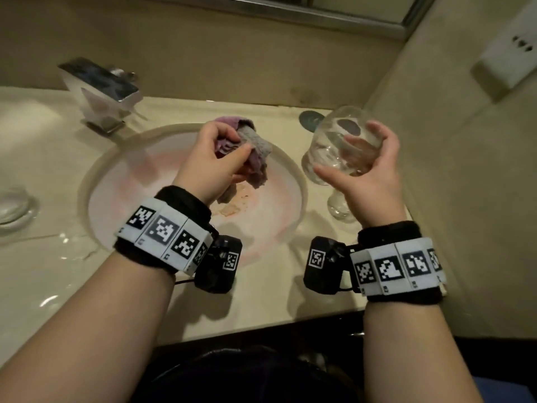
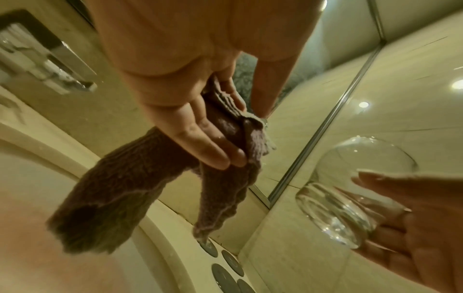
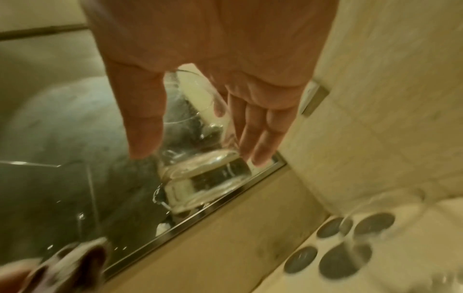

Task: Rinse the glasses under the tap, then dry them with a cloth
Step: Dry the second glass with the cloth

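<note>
Basin point(image 1: 96, 181) open; second glass point(image 1: 338, 207) beside wall point(image 1: 436, 199).

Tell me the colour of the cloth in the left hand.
The cloth is dull purple with a grey side; the head view shows it best, bunched in the left hand.

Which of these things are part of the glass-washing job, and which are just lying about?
In use:
- glass, held in the right hand
- cloth, gripped by the left hand
- tap
- sink
- second glass, standing on the counter
- third glass, far left

Lying about:
- dark coasters
- wall socket
- mirror
</note>
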Action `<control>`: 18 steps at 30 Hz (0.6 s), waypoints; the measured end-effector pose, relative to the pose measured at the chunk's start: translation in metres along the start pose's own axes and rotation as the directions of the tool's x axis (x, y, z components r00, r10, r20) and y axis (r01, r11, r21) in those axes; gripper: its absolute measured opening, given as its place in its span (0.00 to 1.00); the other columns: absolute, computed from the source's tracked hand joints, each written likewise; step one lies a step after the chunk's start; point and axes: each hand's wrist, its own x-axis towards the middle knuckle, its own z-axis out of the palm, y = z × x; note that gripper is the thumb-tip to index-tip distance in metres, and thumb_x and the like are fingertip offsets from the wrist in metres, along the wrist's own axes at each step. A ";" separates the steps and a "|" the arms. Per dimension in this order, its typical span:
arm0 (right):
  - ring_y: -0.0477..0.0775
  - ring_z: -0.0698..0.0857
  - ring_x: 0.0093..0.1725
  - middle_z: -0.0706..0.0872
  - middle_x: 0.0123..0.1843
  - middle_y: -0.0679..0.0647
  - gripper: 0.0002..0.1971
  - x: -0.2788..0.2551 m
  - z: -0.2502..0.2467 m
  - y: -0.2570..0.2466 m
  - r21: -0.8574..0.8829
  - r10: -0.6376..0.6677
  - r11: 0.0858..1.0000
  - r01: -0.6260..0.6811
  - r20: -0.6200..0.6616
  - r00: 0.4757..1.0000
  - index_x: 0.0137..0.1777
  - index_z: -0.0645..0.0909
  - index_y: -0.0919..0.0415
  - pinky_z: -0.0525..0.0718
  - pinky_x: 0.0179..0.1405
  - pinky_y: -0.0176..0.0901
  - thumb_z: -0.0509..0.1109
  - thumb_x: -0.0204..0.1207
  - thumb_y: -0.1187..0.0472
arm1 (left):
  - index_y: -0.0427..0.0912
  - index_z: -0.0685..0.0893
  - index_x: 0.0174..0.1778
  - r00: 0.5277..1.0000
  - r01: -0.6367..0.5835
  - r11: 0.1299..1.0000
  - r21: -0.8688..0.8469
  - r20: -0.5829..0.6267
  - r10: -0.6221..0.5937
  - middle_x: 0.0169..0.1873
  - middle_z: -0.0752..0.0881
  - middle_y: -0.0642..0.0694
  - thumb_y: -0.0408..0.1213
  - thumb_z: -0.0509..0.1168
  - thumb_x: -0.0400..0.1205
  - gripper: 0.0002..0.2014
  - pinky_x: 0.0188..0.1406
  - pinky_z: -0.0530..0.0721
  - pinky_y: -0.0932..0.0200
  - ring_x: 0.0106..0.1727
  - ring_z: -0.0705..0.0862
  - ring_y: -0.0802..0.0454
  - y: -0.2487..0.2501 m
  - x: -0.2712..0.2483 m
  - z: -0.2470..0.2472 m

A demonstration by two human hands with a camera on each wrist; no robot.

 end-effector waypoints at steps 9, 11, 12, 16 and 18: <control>0.48 0.79 0.63 0.69 0.71 0.52 0.48 0.064 -0.121 0.075 -0.076 0.024 0.996 -0.036 -0.164 0.986 0.75 0.61 0.47 0.78 0.67 0.46 0.85 0.58 0.62 | 0.45 0.72 0.48 0.993 -0.056 0.983 0.174 -0.091 0.073 0.55 0.81 0.36 0.31 0.63 0.83 0.06 0.19 0.75 0.72 0.36 0.81 0.51 -0.020 0.010 0.110; 0.48 0.79 0.63 0.72 0.68 0.51 0.48 0.070 -0.131 0.093 -0.100 0.049 0.993 -0.063 -0.134 0.990 0.76 0.60 0.49 0.77 0.66 0.43 0.84 0.60 0.64 | 0.48 0.72 0.47 0.990 -0.050 0.976 0.214 -0.116 0.076 0.57 0.81 0.36 0.34 0.64 0.82 0.06 0.20 0.73 0.73 0.39 0.82 0.48 -0.027 0.012 0.123; 0.48 0.78 0.62 0.73 0.67 0.51 0.47 0.072 -0.135 0.102 -0.106 0.069 0.991 -0.082 -0.124 0.990 0.76 0.60 0.50 0.77 0.65 0.41 0.84 0.60 0.65 | 0.50 0.72 0.46 0.989 -0.039 0.974 0.222 -0.131 0.070 0.57 0.81 0.37 0.36 0.64 0.82 0.07 0.22 0.74 0.71 0.43 0.84 0.45 -0.029 0.012 0.129; 0.49 0.76 0.64 0.73 0.68 0.52 0.46 0.073 -0.137 0.136 -0.110 0.175 0.978 -0.179 -0.048 0.983 0.77 0.60 0.55 0.73 0.64 0.37 0.82 0.62 0.69 | 0.56 0.72 0.43 0.985 -0.010 0.968 0.250 -0.165 0.053 0.56 0.82 0.40 0.37 0.64 0.81 0.09 0.29 0.76 0.64 0.47 0.86 0.41 -0.034 0.008 0.143; 0.49 0.74 0.66 0.73 0.69 0.52 0.46 0.075 -0.134 0.152 -0.132 0.220 0.966 -0.221 -0.019 0.975 0.77 0.60 0.55 0.72 0.68 0.41 0.81 0.62 0.70 | 0.52 0.72 0.46 0.978 0.001 0.966 0.257 -0.201 0.052 0.54 0.83 0.41 0.36 0.64 0.82 0.07 0.24 0.75 0.67 0.39 0.85 0.47 -0.035 0.005 0.146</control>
